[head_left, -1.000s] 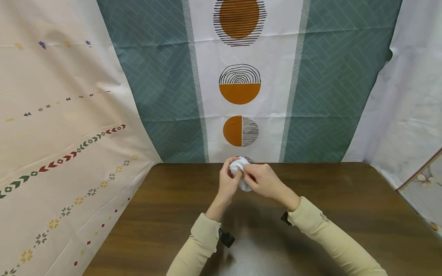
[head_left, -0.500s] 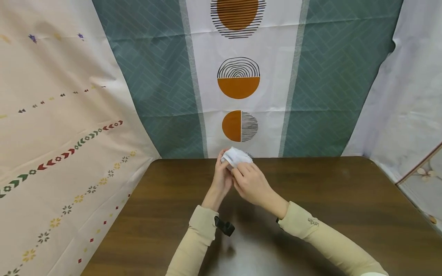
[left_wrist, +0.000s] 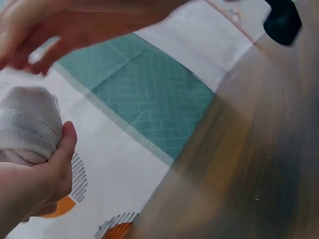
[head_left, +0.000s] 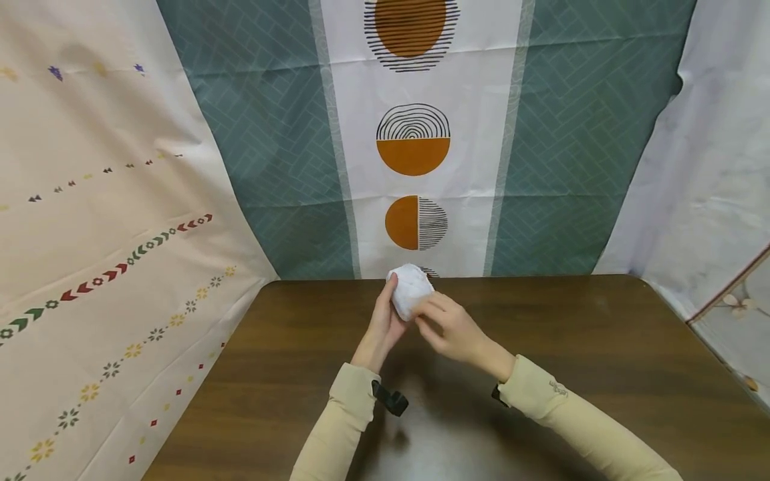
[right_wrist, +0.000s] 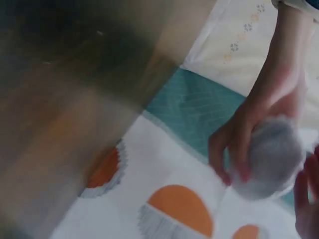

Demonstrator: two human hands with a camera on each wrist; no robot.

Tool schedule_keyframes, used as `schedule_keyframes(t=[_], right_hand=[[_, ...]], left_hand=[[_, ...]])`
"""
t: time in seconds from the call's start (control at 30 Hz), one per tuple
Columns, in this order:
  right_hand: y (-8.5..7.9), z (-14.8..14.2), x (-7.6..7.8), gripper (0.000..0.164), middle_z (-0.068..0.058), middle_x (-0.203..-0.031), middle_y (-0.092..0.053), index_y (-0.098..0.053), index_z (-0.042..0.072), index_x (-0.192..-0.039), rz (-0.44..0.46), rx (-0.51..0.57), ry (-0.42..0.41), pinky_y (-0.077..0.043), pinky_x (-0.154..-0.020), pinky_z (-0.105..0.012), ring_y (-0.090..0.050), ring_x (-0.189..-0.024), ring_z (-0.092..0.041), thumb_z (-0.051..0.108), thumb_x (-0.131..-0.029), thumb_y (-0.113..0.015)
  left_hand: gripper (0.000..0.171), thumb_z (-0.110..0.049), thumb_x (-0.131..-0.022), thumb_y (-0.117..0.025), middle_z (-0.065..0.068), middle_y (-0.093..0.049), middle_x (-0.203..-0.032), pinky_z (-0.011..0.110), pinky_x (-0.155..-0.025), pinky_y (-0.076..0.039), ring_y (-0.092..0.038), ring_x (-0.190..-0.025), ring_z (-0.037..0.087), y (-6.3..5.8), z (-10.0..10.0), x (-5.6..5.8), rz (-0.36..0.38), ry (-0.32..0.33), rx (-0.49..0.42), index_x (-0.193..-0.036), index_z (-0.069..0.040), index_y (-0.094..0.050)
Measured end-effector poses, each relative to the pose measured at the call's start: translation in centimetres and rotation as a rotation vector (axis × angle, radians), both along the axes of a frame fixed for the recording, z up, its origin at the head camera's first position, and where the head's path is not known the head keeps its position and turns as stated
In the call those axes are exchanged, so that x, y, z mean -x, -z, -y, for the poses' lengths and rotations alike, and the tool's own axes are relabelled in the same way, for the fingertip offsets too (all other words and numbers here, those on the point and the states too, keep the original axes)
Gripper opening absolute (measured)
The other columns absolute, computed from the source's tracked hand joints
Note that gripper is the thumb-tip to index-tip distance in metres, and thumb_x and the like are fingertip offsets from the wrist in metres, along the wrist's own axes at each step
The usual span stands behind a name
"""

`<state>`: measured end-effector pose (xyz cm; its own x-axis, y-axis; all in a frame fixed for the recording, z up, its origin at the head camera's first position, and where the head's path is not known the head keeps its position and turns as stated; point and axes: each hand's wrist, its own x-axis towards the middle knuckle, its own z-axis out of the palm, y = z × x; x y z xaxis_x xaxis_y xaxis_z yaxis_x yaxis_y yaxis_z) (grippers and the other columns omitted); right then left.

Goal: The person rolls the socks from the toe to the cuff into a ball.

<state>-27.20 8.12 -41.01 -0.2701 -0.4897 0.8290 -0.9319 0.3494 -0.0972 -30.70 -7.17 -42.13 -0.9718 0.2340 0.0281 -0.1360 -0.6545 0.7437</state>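
A balled-up white sock [head_left: 412,290] is held above the far part of the table, in front of the back cloth. My left hand [head_left: 383,327] grips it, thumb on the left side and fingers round it. The left wrist view shows the stitched knit of the sock [left_wrist: 31,127] with fingers curled behind it. Just right of the sock is my right hand [head_left: 457,334], its fingers loosely bent. In the left wrist view a gap separates the right hand [left_wrist: 75,35] from the sock. The right wrist view is blurred, with the right fingertips [right_wrist: 301,191] beside the sock.
The dark wooden table [head_left: 289,387] spreads below both arms. A green and white patterned cloth [head_left: 289,167] hangs behind its far edge. A cream patterned cloth [head_left: 120,321] hangs on the left, and a pale one [head_left: 710,200] on the right.
The sock has gone from a looser, partly folded shape to a compact rounded ball. My right hand, earlier pinching and folding it, has drawn off slightly to the right; the left keeps its grip.
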Motion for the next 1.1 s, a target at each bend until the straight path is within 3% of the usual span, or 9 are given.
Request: schedule_keyframes(t=[0.13,0.23,0.4,0.57,0.7,0.8,0.93,1.0,1.1], right_hand=[[0.6,-1.5,1.2,0.032,-0.010,-0.103,-0.059,-0.060,0.000,-0.107,0.185,0.181,0.110,-0.043,-0.084,-0.030,-0.053,-0.095,-0.021,0.005,-0.079,-0.074],[1.0,-2.5,1.9,0.061,-0.015,-0.118,-0.053,-0.051,-0.003,-0.123,0.323,0.127,0.170,-0.040,-0.093,-0.038,-0.048,-0.108,-0.027,0.015,-0.073,-0.083],[1.3,-3.4,2.4,0.095,-0.019,-0.139,-0.042,-0.034,-0.002,-0.141,0.532,-0.018,0.161,-0.035,-0.107,-0.053,-0.039,-0.129,-0.034,0.029,-0.069,-0.087],[1.4,-4.4,2.8,0.102,-0.017,-0.147,-0.042,-0.028,0.003,-0.148,0.679,-0.072,0.137,-0.038,-0.107,-0.053,-0.043,-0.133,-0.033,0.030,-0.069,-0.087],[1.6,-5.3,2.8,0.095,-0.016,-0.137,-0.052,-0.037,0.001,-0.142,0.659,-0.114,0.168,-0.047,-0.097,-0.048,-0.055,-0.117,-0.030,0.030,-0.067,-0.088],[1.8,-6.0,2.8,0.091,-0.016,-0.127,-0.058,-0.044,-0.002,-0.136,0.639,-0.163,0.192,-0.050,-0.088,-0.045,-0.058,-0.106,-0.027,0.030,-0.063,-0.088],[2.6,-7.3,3.1,0.087,-0.017,-0.123,-0.059,-0.047,-0.005,-0.131,0.639,-0.246,0.227,-0.051,-0.084,-0.042,-0.059,-0.101,-0.025,0.030,-0.062,-0.087],[3.3,-8.0,3.4,0.086,-0.018,-0.123,-0.059,-0.047,-0.005,-0.130,0.653,-0.271,0.240,-0.051,-0.083,-0.041,-0.059,-0.101,-0.025,0.030,-0.062,-0.086],[4.4,-9.1,4.0,0.085,-0.018,-0.122,-0.058,-0.046,-0.006,-0.130,0.685,-0.287,0.244,-0.051,-0.083,-0.040,-0.059,-0.101,-0.025,0.029,-0.064,-0.087]], left_hand=[[0.052,-0.049,-0.102,-0.034,0.002,-0.048,-0.122,0.037,-0.089,-0.046,-0.051,-0.109,0.019,0.8,0.2,0.0,0.074,0.063,-0.003,-0.141,-0.016,-0.034],[0.056,-0.051,-0.101,-0.033,0.004,-0.046,-0.125,0.041,-0.088,-0.047,-0.051,-0.109,0.022,1.3,-0.1,0.0,0.096,0.097,0.020,-0.145,-0.015,-0.030],[0.057,-0.054,-0.101,-0.029,0.002,-0.049,-0.118,0.035,-0.084,-0.048,-0.053,-0.104,0.018,1.9,-1.0,-0.2,0.097,0.161,0.080,-0.142,-0.014,-0.032],[0.059,-0.055,-0.102,-0.025,0.000,-0.052,-0.114,0.033,-0.086,-0.045,-0.054,-0.103,0.015,2.9,-2.1,-0.1,0.095,0.211,0.158,-0.143,-0.013,-0.033],[0.061,-0.053,-0.102,-0.026,0.002,-0.054,-0.114,0.037,-0.085,-0.047,-0.055,-0.101,0.016,3.8,-2.6,-0.1,0.101,0.203,0.318,-0.144,-0.009,-0.036],[0.055,-0.043,-0.105,-0.032,0.007,-0.059,-0.109,0.038,-0.081,-0.052,-0.058,-0.092,0.016,4.1,-2.9,-0.3,0.038,0.115,0.579,-0.137,-0.001,-0.045],[0.041,-0.021,-0.103,-0.044,0.019,-0.062,-0.121,0.040,-0.088,-0.053,-0.062,-0.103,0.022,3.9,-3.4,-0.6,-0.167,0.021,0.920,-0.133,0.006,-0.051],[0.040,-0.011,-0.100,-0.047,0.021,-0.057,-0.132,0.043,-0.096,-0.049,-0.057,-0.118,0.027,3.8,-3.7,-0.6,-0.267,0.035,0.996,-0.136,0.006,-0.049],[0.044,-0.003,-0.096,-0.051,0.022,-0.050,-0.141,0.045,-0.101,-0.045,-0.049,-0.130,0.031,3.9,-4.2,-0.6,-0.358,0.123,1.029,-0.139,0.006,-0.046]])
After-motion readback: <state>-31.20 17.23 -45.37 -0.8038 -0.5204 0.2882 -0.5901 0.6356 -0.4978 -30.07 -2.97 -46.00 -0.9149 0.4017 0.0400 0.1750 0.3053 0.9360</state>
